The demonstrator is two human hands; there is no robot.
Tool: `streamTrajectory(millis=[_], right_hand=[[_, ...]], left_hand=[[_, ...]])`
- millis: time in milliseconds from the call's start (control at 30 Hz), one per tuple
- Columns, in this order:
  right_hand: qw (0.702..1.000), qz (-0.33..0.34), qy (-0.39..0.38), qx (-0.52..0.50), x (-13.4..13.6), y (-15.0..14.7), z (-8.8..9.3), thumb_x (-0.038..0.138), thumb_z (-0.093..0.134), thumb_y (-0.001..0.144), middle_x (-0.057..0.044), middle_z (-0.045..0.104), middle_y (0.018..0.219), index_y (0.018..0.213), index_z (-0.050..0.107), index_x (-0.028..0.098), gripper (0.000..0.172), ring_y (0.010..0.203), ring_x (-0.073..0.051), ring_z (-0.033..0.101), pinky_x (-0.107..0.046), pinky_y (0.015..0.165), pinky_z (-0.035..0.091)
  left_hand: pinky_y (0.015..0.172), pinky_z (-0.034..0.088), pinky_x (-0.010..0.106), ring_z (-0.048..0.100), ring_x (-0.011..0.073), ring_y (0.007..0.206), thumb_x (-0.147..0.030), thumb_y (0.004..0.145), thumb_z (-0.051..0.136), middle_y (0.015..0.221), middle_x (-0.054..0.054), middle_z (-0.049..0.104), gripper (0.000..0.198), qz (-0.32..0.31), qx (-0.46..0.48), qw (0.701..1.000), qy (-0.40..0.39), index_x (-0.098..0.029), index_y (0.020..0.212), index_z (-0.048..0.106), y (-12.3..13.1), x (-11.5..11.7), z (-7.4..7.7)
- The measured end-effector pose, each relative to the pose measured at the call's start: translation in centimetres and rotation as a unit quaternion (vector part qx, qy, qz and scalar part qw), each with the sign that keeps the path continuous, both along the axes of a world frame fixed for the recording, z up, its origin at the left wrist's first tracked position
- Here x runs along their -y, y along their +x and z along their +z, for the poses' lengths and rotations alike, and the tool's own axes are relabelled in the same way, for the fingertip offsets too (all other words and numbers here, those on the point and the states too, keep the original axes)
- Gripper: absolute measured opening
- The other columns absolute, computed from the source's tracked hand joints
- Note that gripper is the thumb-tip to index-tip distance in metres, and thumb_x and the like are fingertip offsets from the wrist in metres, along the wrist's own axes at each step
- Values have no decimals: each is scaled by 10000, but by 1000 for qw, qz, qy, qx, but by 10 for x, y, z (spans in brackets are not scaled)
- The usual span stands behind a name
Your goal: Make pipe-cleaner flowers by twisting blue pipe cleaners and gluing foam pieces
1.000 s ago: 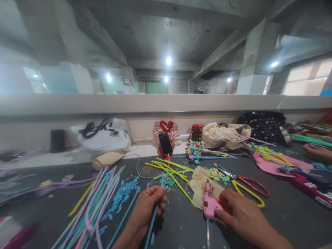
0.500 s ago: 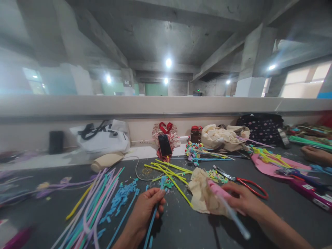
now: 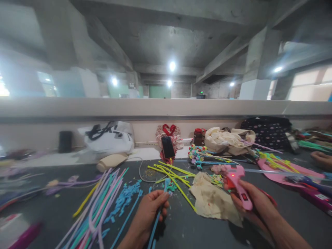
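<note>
Two hands (image 3: pixel 151 207) (image 3: pixel 256 199) gripping stem (image 3: pixel 154 230), glue gun (image 3: pixel 236 178), open tabletop (image 3: pixel 180 226) between

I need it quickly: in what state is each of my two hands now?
Left hand: closed, pinching a blue stem between thumb and fingers.
Right hand: closed, holding a pink glue gun by its handle.

No wording, brand or number can be read. Black print on the crumpled white bag (image 3: pixel 111 143) against the low pale wall is partly covered by a black strap (image 3: pixel 94 131) and stays illegible, and the white label (image 3: pixel 321 197) on the long, glossy purple package (image 3: pixel 308 192) at right is blurred. The small green-lit sign (image 3: pixel 201 92) in the far background is too tiny to make out.
</note>
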State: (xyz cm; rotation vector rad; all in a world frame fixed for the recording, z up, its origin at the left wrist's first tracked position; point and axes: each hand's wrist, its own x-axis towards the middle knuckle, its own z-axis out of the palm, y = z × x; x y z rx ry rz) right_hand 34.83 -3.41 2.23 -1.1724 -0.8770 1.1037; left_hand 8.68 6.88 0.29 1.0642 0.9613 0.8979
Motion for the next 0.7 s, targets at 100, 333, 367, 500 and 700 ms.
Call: streamTrajectory(millis=[100,333,367,500,700], right_hand=[[996,77,11,48,-10,-25,2,595,412,709,58,366,354,869,545,142,499,258,-55,241,-202,306,179],[980,125,49,146,-39,-93,6,574,430,733,21,479,462,778,537,165,425,401,-84,374,-204,406,266],[979,127,46,155,-41,-99,3,588,400,741,17,480,458,755,539,163,448,406,-89,380,-210,415,269],[972,138,50,181,-44,-106,-12,654,314,728,30,421,383,770,555,156,555,372,-95,335,-223,404,231],[971,123,31,203,-42,-98,-27,632,334,739,30,428,402,764,566,144,542,412,-102,376,-214,433,270]], left_hand=[[332,239,134,419,39,333,-404,547,661,461,-52,517,310,12,12,1000,4,-154,605,487,0,0,-2],[325,260,146,428,49,343,-406,567,633,466,-34,521,298,52,13,999,13,-145,586,491,-4,-12,-11],[326,263,148,431,50,345,-405,566,630,468,-33,521,295,53,14,998,10,-146,584,490,-4,-12,-11],[329,272,155,427,51,335,-375,562,608,471,-37,522,252,57,4,998,4,-151,592,495,-3,-13,-11],[336,281,155,436,55,346,-356,591,565,468,-37,519,218,66,-32,997,30,-148,608,501,2,-11,-12]])
